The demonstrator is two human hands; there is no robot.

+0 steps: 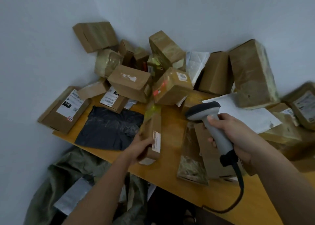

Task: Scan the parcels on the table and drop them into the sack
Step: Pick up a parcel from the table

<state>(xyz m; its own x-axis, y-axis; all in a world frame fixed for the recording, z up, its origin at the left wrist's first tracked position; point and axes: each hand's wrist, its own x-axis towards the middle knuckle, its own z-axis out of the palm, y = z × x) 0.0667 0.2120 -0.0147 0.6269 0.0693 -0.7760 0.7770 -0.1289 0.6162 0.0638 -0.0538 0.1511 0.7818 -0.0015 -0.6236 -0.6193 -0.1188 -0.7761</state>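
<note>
My left hand [139,147] grips a narrow brown cardboard parcel [152,127] with a white label on its near end, held just above the wooden table [170,170]. My right hand [233,132] holds a grey handheld barcode scanner [210,122] by its handle, its dark head pointing left toward the parcels. A red scan light falls on a taped box [172,86] in the pile. The olive-green sack [71,175] sits open on the floor below the table's left edge, with a grey mailer inside it.
Several brown boxes are heaped against the white wall at the back of the table. A black plastic mailer [109,127] lies flat at the left. A white envelope [245,112] and taped boxes lie at the right. The scanner's black cable [238,190] hangs over the table's front edge.
</note>
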